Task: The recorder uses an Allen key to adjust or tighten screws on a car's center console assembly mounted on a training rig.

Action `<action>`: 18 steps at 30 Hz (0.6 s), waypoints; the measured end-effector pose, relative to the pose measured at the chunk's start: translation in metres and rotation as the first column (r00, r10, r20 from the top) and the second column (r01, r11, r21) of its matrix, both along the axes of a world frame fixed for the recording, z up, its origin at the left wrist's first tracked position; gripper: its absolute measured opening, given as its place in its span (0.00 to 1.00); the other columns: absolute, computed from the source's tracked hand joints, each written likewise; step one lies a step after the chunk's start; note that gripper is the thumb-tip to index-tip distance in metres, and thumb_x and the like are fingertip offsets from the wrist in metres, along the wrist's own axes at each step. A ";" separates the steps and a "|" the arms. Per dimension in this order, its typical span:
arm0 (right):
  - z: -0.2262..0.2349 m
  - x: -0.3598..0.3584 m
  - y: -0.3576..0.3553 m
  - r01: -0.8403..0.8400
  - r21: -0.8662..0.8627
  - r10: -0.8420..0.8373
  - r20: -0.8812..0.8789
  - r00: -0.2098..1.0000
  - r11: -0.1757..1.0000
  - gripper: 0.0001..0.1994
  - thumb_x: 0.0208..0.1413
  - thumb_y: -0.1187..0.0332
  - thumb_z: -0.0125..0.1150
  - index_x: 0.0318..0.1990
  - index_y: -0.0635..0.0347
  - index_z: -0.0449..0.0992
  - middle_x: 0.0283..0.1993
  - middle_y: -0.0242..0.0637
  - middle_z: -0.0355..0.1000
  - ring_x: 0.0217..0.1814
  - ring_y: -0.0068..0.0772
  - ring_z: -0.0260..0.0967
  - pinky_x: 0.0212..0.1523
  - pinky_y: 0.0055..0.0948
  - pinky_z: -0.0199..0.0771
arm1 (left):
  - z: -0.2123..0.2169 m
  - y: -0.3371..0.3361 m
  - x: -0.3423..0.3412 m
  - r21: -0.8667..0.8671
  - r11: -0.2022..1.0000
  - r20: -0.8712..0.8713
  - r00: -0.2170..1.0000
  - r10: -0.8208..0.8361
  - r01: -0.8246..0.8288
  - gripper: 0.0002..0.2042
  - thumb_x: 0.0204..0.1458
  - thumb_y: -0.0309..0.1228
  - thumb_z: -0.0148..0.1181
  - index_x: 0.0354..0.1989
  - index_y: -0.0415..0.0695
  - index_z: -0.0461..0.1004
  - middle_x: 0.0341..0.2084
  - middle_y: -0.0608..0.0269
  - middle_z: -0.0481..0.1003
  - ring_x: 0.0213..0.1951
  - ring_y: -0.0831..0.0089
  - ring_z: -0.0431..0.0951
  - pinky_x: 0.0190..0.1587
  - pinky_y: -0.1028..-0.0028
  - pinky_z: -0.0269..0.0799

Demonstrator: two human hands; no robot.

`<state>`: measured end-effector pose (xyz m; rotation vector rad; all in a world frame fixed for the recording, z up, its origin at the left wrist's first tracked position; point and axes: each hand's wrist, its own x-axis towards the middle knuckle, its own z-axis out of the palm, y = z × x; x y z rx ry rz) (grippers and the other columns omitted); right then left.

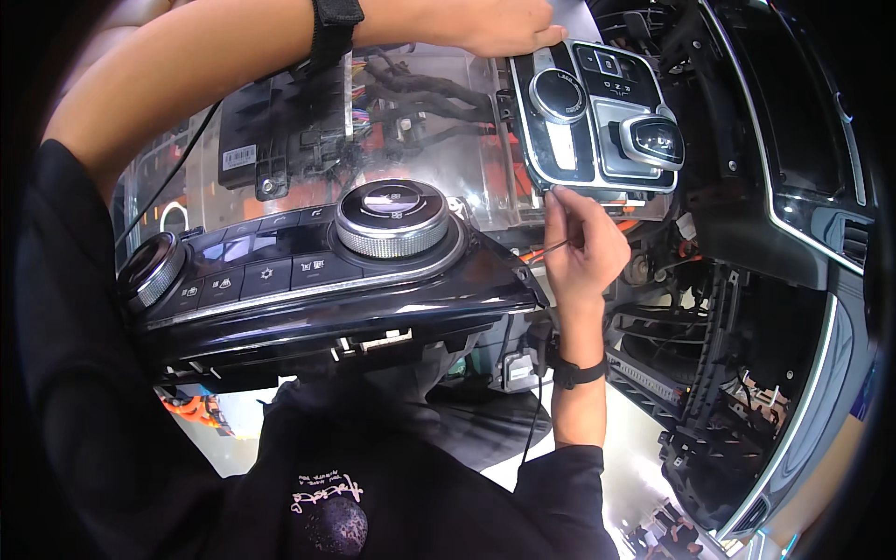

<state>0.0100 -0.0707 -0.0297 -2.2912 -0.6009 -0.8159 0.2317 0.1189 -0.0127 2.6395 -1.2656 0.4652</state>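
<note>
A silver-and-black gear shift panel (602,117), with a round knob and a stubby shift lever (651,140), sits at the upper right. My left hand (509,26) reaches across the top and is closed at the panel's far left corner; part of its grip is hidden. At the near edge of the same panel, my right hand (590,241) is closed, its fingertips touching the rim. A thin dark strand shows beside the curled right fingers; I cannot tell whether they hold it. Left of this hand lies a glossy black climate control panel (289,261) with two ridged dials.
Beneath a transparent cover (448,168) run dark cable bundles (425,89). A black module with a barcode label (241,157) lies at the left. Right of the shift panel is a black trim piece with a silver edge (779,159); open metal framework and wiring (695,364) show below it.
</note>
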 end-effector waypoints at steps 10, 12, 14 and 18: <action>0.006 -0.054 -0.011 0.197 0.443 0.077 -0.528 0.846 0.875 0.11 0.57 0.75 0.54 0.47 0.67 0.73 0.29 0.35 0.61 0.30 0.26 0.60 0.34 0.24 0.63 | 0.072 0.010 -0.054 -0.093 0.993 -0.321 0.946 0.043 -0.077 0.16 0.60 0.36 0.53 0.41 0.34 0.80 0.28 0.44 0.80 0.32 0.49 0.81 0.39 0.58 0.76; 0.027 -0.062 -0.027 0.142 0.306 0.077 -0.604 0.793 0.941 0.15 0.56 0.72 0.52 0.50 0.68 0.71 0.34 0.38 0.63 0.33 0.30 0.61 0.38 0.28 0.64 | 0.091 0.016 -0.077 -0.028 0.993 -0.455 0.886 0.089 -0.114 0.15 0.58 0.34 0.56 0.48 0.38 0.77 0.28 0.51 0.78 0.32 0.57 0.78 0.39 0.63 0.74; 0.048 -0.063 -0.039 0.176 0.234 0.027 -0.668 0.743 0.956 0.11 0.56 0.72 0.53 0.45 0.68 0.70 0.33 0.39 0.62 0.33 0.33 0.62 0.37 0.30 0.64 | 0.107 0.022 -0.101 0.015 0.999 -0.687 0.726 0.039 -0.039 0.14 0.60 0.34 0.57 0.50 0.40 0.76 0.25 0.60 0.76 0.30 0.73 0.74 0.36 0.71 0.71; 0.078 -0.046 -0.044 0.018 0.078 0.042 -0.706 0.707 0.997 0.08 0.57 0.71 0.53 0.38 0.68 0.68 0.33 0.43 0.63 0.34 0.42 0.65 0.39 0.35 0.67 | 0.098 0.028 -0.148 0.093 0.960 -0.991 -0.120 0.063 -0.264 0.15 0.64 0.32 0.51 0.52 0.34 0.73 0.20 0.68 0.72 0.19 0.85 0.62 0.19 0.79 0.57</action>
